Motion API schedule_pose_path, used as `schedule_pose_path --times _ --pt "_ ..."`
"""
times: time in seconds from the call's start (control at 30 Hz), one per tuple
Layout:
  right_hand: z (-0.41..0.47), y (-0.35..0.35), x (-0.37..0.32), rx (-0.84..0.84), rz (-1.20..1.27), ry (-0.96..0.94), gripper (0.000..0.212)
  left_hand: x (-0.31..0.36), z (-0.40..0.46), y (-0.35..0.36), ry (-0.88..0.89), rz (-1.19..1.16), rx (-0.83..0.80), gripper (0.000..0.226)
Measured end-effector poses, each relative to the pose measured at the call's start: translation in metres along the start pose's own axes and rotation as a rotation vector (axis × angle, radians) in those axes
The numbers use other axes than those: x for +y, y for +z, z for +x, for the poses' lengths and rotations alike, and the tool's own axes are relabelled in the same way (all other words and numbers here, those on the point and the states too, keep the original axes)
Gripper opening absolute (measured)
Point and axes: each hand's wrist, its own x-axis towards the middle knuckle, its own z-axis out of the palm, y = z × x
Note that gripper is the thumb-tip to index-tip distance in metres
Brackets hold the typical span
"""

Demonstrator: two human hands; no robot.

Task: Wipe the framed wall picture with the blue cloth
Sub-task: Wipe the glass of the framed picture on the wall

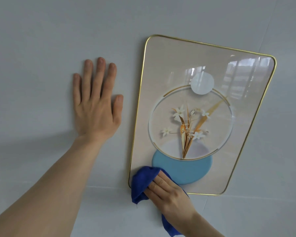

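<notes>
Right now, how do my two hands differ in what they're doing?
The left hand lies flat and open on the bare wall, empty; the right hand presses the blue cloth against the lower left corner of the framed picture. The left sits higher, beside the frame. Both arms are bare.

One framed picture is hanging on the wall at right. One blue cloth is showing at its near left corner. Two hands are showing: left hand, right hand.
</notes>
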Motion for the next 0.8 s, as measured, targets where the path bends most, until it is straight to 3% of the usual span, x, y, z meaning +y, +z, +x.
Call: schedule_pose_path --times 0.27,0.37,0.57,0.8 --pt "-0.021 -0.007 -0.032 -0.12 0.077 0.024 0.025 0.001 0.002 -0.003 0.005 0.0 -0.015 0.064" --pt "-0.027 -0.017 -0.042 -0.132 0.159 0.126 0.02 0.001 0.002 -0.005 0.008 -0.009 -0.041 0.065" --pt "-0.024 -0.048 -0.06 -0.03 0.312 0.606 0.047 0.0 0.005 -0.023 0.018 -0.126 -0.145 0.067" --pt "-0.01 -0.1 -0.077 0.018 0.663 1.287 0.044 0.019 -0.022 -0.07 -0.128 -0.376 -0.073 0.045"
